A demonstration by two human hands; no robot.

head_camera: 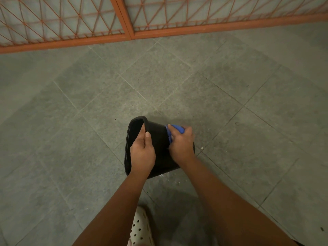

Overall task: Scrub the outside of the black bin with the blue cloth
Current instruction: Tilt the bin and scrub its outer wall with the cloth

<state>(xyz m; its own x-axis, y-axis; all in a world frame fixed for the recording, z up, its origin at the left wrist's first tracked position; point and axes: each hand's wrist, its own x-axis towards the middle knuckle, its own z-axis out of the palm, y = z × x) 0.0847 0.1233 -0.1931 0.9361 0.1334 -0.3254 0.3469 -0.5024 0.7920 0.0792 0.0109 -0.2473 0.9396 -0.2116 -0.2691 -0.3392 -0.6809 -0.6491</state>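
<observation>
The black bin (159, 137) lies tipped on its side over the grey floor, its open mouth facing left. My left hand (142, 153) grips the bin's rim, thumb over the edge and fingers on the outer wall. My right hand (182, 143) presses the blue cloth (174, 129) against the bin's outside wall near its base. Only a small part of the cloth shows above and beside my fingers. The bin's base is hidden behind my right hand.
Grey floor tiles (159, 82) spread all around. An orange metal grille (124, 20) runs along the far edge. My foot in a white perforated clog (141, 228) stands just below the bin. Small wet specks (174, 181) lie near the bin.
</observation>
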